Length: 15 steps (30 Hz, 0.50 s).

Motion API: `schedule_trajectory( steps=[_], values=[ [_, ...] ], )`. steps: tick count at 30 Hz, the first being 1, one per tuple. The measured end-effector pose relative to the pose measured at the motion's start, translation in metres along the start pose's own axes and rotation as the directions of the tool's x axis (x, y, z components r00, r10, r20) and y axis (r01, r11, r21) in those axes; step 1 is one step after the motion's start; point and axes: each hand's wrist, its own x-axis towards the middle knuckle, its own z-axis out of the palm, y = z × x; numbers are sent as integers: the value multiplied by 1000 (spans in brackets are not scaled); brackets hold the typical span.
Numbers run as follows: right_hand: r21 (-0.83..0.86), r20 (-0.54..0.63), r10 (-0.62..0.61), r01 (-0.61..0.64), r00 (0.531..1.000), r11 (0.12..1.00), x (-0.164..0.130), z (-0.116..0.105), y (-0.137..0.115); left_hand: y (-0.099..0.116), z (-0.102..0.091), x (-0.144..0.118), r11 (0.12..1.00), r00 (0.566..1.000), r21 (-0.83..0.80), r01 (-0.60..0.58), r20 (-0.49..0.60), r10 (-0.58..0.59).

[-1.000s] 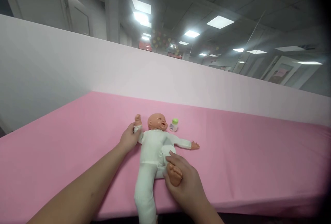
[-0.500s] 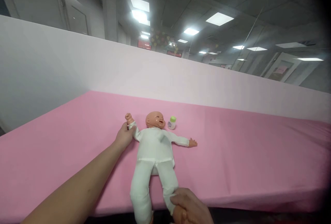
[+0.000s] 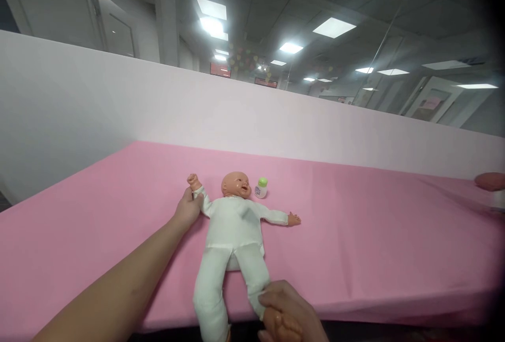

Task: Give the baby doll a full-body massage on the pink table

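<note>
A baby doll (image 3: pixel 233 226) in a white suit lies on its back on the pink tabletop (image 3: pixel 374 237), head toward the pale partition wall (image 3: pixel 276 121) and legs reaching the near edge. The person's left hand (image 3: pixel 188 208) is stretched out across the pink cover and closed around the doll's upper arm, just below the small raised fist, fingers wrapped on the white sleeve. The right hand (image 3: pixel 290 315) sits low at the near edge, curled around the doll's foot and the end of that trouser leg, so that leg lies straight out toward the person. The doll's other leg hangs past the edge, its foot out of sight. The doll's far arm lies flat and spread to the side, its bare hand resting on the cover. Just beside the doll's head, on the side away from the held arm, stands 1 small white bottle (image 3: pixel 261 188) with a green cap, upright and not touching the head. At the far right edge of the pink cover something rounded and skin-toned (image 3: pixel 490 181) shows, too cut off to tell what it is.
</note>
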Motion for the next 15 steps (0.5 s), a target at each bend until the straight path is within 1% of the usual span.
schedule_trajectory(
  steps=[2,4,5,6,8,10,12,15],
  values=[
    [-12,0,-48,48,999,999,10,-8,-4,7,4,-7,988,985,80,-133,117,124],
    [-20,7,-75,75,997,997,24,-14,-6,16,7,-15,940,936,175,-294,254,245],
    [-23,4,-64,64,998,998,32,-16,-7,20,8,-18,904,908,235,-357,315,277],
    [-26,-11,-33,33,999,999,40,-17,-8,23,8,-21,866,886,298,-400,366,283],
    [-34,-58,37,-40,998,999,57,-16,-9,27,9,-25,804,867,405,-435,429,254],
    [-54,-83,86,-90,993,994,74,-12,-8,28,8,-26,770,862,457,-446,451,232],
    [-89,-67,117,-122,991,988,88,-6,-6,28,7,-25,757,860,474,-449,459,223],
    [-141,-30,164,-167,986,976,103,4,-5,28,5,-24,763,863,475,-439,458,211]
  ],
)
